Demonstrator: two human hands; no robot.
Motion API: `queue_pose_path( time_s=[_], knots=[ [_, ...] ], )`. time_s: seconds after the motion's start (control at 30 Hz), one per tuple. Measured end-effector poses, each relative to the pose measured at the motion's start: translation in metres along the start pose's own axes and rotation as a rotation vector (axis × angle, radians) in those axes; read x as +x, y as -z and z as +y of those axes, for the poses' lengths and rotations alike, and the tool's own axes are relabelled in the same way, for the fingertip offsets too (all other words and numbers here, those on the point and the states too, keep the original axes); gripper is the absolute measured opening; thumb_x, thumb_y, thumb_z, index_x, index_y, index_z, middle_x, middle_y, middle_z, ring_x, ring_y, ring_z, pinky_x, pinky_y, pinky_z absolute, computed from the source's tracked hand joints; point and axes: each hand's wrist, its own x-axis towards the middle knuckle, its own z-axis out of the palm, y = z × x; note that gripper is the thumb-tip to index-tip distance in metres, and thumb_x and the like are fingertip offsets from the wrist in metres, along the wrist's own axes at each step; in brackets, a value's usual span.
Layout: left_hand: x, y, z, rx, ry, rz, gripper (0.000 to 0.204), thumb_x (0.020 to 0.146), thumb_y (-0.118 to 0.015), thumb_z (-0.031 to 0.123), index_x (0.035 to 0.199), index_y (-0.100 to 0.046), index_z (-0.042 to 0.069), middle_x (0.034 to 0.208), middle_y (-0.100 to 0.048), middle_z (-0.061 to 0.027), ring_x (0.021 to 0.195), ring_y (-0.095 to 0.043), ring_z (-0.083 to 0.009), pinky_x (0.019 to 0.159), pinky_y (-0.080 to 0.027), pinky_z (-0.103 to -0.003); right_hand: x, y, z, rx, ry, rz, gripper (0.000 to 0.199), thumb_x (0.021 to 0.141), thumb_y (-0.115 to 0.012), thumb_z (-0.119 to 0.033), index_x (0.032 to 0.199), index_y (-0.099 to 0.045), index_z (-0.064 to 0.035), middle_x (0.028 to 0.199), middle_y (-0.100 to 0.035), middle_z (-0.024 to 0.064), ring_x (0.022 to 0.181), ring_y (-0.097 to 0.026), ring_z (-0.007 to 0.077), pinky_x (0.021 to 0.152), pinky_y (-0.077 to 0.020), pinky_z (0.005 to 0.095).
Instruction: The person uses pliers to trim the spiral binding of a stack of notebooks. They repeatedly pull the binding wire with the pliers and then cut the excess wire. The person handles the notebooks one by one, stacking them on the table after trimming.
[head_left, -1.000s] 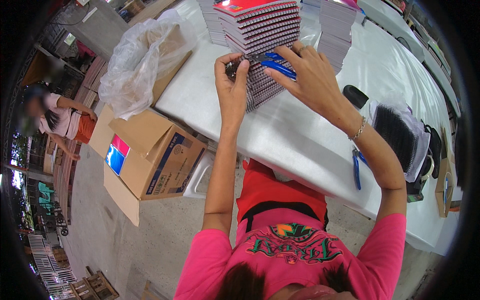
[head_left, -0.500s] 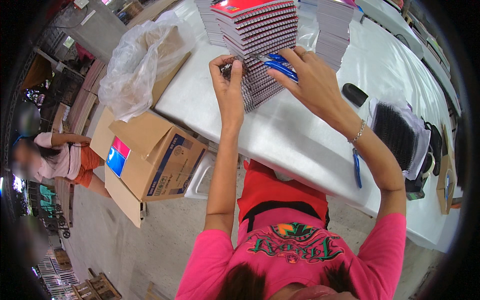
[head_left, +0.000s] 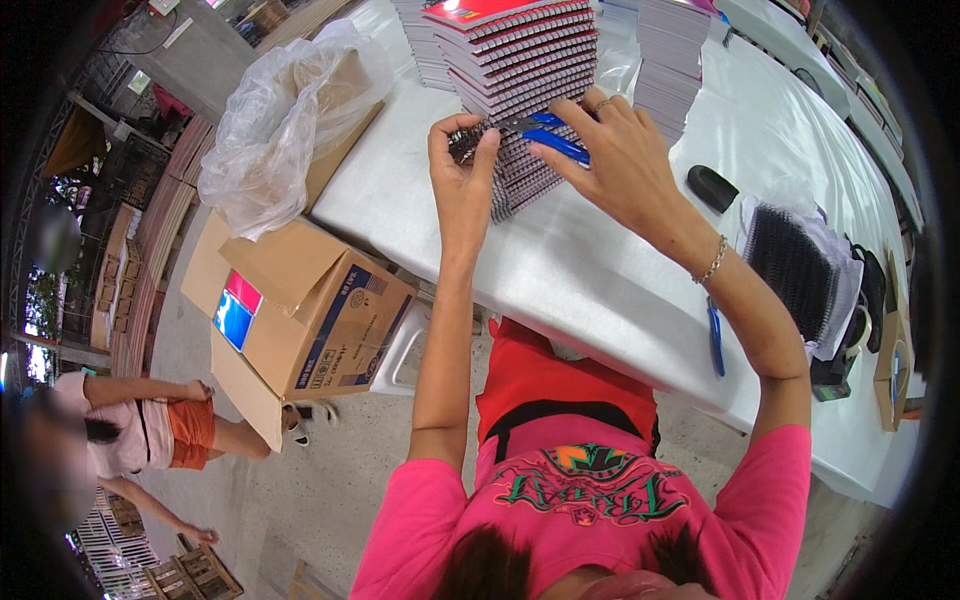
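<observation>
My left hand (head_left: 462, 172) pinches the black wire spiral binding (head_left: 466, 140) at the end of a notebook, held just in front of a tall stack of red-covered spiral notebooks (head_left: 520, 60). My right hand (head_left: 612, 160) grips blue-handled pliers (head_left: 545, 137) whose metal tip points at that spiral. Both hands hover over the white table (head_left: 590, 280), close to the stack's near side.
A black bundle of loose spiral wires in plastic (head_left: 795, 270) lies at the right, with a second blue tool (head_left: 716, 337) at the table edge and a small black object (head_left: 712, 187). Open cardboard boxes (head_left: 310, 300) with a plastic bag (head_left: 285, 120) stand left. Another person (head_left: 150, 430) crouches at lower left.
Both hands stay at the spiral with only small shifts of the fingers and pliers. The person at the left has bent lower toward the floor.
</observation>
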Motion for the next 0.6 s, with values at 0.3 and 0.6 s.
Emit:
queue_pose_path(
  time_s=[0.3, 0.6],
  knots=[
    [0.0, 0.001, -0.001, 0.012, -0.038, -0.001, 0.026, 0.101, -0.065, 0.017, 0.12, -0.054, 0.003, 0.108, -0.061, -0.0046, 0.099, -0.056, -0.0103, 0.09, -0.046, -0.026, 0.008, 0.002, -0.002, 0.09, -0.096, -0.184, 0.041, 0.094, -0.066, -0.049, 0.102, -0.068, -0.0088, 0.087, -0.07, 0.013, 0.076, -0.071, 0.0307, 0.065, -0.0558, 0.0431],
    [-0.001, -0.004, 0.002, -0.359, 0.121, 0.099, 0.029, 0.104, -0.061, 0.023, 0.125, -0.054, 0.004, 0.107, -0.06, -0.0042, 0.097, -0.057, -0.0099, 0.091, -0.046, -0.027, -0.005, 0.007, 0.005, 0.126, -0.093, -0.135, 0.043, 0.094, -0.067, -0.049, 0.113, -0.065, -0.0101, 0.095, -0.067, 0.0125, 0.085, -0.067, 0.0302, 0.072, -0.052, 0.0441]
  ],
)
